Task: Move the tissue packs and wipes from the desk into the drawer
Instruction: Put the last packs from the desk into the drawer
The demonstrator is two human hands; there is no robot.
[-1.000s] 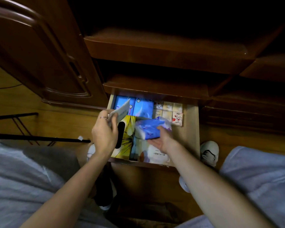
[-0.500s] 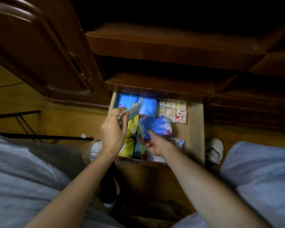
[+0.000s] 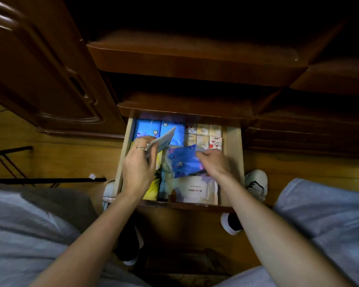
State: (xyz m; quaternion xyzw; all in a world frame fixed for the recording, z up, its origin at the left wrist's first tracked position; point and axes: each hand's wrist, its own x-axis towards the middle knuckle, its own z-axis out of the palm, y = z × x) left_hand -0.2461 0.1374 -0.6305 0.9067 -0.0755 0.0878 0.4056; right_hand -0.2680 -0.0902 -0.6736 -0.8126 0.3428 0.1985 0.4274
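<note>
The wooden drawer (image 3: 234, 162) is pulled out below me. My left hand (image 3: 138, 168), with a ring on one finger, grips a flat pale wipes packet (image 3: 163, 139) tilted over the drawer's left side. My right hand (image 3: 214, 162) holds a blue tissue pack (image 3: 182, 160) over the drawer's middle. Blue tissue packs (image 3: 147, 129) line the back left. Small beige and cartoon-printed packs (image 3: 203, 135) fill the back right. A yellow pack (image 3: 153, 187) and a white wipes pack (image 3: 197, 191) lie at the front.
A dark wooden desk edge (image 3: 195, 65) overhangs the drawer. A cabinet door (image 3: 39, 69) stands open at the left. My knees in grey trousers (image 3: 323, 224) flank the drawer, with white shoes (image 3: 256, 183) on the wood floor. Black metal bars (image 3: 46, 180) lie at the left.
My right hand turned over onto the blue tissue pack and pushed it toward the back of the drawer. My left hand with the wipes packet shifted slightly toward the back.
</note>
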